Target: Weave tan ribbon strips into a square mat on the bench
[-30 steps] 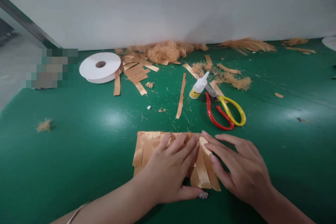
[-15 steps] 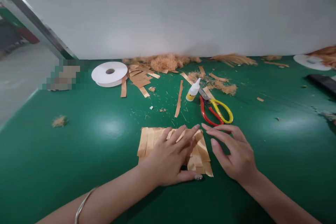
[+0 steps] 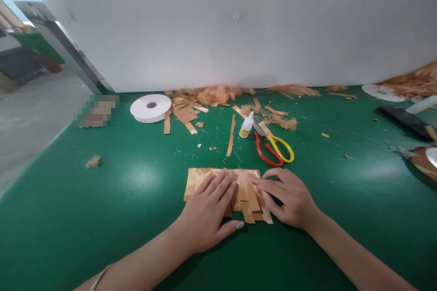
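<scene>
While left fingers (image 3: 223,185) rest on ribbon strips (image 3: 244,184), right fingers (image 3: 269,185) touch them.

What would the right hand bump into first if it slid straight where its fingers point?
Probably the left hand, lying across the tan strips; exact depth is hard to tell.

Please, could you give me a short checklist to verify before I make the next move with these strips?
1. Strips steadied: ok, the left hand lies flat on them.
2. Right hand in place: ok, at the strips' right side.
3. Near ends even: not ok, they stick out unequally.
4. Scissors clear of both hands: ok, lying beyond them.
5. White bottle standing: ok, beside the scissors.
6. Bottle tip sealed: cannot tell, too small.
</scene>
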`<state>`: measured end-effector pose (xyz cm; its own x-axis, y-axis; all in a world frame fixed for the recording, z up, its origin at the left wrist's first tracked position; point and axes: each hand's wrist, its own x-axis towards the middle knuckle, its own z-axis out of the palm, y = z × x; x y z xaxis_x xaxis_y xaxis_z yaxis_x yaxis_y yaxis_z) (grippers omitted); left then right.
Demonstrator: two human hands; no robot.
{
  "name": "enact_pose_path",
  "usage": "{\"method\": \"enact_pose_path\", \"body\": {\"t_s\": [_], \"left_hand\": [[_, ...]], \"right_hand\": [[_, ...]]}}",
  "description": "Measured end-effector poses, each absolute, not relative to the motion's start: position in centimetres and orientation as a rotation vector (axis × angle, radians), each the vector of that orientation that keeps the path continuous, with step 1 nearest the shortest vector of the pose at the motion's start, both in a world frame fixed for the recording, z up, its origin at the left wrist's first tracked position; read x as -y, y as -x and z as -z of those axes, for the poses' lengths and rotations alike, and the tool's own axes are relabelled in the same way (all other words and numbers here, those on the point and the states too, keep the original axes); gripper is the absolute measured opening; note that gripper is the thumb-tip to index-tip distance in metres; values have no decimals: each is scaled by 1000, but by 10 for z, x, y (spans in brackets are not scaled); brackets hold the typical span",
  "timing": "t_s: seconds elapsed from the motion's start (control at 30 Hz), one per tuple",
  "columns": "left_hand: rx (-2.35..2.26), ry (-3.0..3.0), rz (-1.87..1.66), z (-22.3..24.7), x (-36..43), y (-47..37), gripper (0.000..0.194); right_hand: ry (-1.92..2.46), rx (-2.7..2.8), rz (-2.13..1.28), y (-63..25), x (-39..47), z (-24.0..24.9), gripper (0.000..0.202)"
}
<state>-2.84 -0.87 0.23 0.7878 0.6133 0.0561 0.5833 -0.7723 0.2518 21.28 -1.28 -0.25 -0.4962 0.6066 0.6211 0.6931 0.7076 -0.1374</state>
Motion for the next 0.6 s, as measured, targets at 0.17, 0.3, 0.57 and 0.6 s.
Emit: {"method": "enact_pose_path", "body": {"t_s": [0.17,0.3,0.57,0.6], "left_hand": [[-922,-2738,-150,-1,8,27,75],[-953,-2729,-190,1,8,28,72],[-965,-2717,-220,1,9,27,69],[-962,-2718,-224,0,10,27,68]], "right_hand": [[1015,2186,63,-216,13,6,25],[1033,2078,-81,-219,14,7,23],[1334,1591,-733,-225,7,8,12],[1352,1547,-764,-226,4,9,14]]}}
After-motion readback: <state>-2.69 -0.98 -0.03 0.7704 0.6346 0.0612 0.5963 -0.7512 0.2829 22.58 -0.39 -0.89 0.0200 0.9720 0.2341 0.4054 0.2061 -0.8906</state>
